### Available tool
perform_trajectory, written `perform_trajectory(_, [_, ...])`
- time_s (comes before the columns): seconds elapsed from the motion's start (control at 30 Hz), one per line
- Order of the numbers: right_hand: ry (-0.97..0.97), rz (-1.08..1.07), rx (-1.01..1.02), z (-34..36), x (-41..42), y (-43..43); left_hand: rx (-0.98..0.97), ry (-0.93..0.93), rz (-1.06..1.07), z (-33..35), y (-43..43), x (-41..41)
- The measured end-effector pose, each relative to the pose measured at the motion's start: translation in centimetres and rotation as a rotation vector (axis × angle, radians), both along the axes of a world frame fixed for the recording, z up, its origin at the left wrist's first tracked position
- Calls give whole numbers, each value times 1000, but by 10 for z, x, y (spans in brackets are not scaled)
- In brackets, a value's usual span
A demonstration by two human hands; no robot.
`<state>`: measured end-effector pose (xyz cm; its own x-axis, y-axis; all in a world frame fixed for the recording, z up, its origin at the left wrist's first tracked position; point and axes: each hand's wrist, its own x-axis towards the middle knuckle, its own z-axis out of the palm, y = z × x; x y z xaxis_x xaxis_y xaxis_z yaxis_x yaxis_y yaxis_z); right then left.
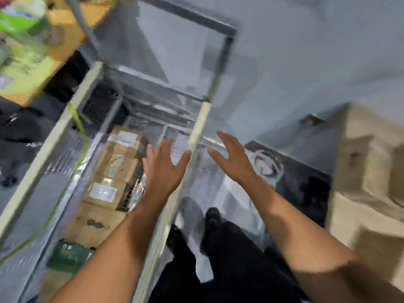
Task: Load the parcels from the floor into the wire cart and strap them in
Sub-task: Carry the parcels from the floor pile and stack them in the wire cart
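Note:
The frame is motion-blurred. I look down into the wire cart [197, 132], whose pale top rail runs between my arms. Several brown cardboard parcels [113, 169] with white labels lie stacked inside it, and a green item [70, 254] sits nearer me. A yellow-green strap [82, 132] hangs along the cart's left side. My left hand [162, 165] hovers over the cart's inside with fingers spread, holding nothing. My right hand [234, 158] is just right of the rail, fingers straight and empty. Neither hand plainly touches the rail.
A large cardboard box [369, 189] stands on the floor at the right. A dark mat [301, 180] lies on the grey floor beside my dark shoes [211, 221]. Yellow boxes and green items [24, 68] fill the upper left, with dark bags [19, 127] below them.

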<state>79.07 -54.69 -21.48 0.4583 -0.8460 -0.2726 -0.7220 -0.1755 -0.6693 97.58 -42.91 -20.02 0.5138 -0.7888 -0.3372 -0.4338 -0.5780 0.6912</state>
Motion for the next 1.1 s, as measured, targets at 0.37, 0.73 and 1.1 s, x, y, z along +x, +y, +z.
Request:
perform_trajectory(0.37, [87, -644, -207, 102, -335, 63, -116, -167, -650, 70, -82, -291])
perform_trajectory(0.73, [-60, -1088, -261, 135, -507, 79, -247, 75, -820, 109, -149, -509])
perform_trajectory(1.1, [75, -1124, -263, 140, -522, -14, 99, 532, -611, 75, -233, -555])
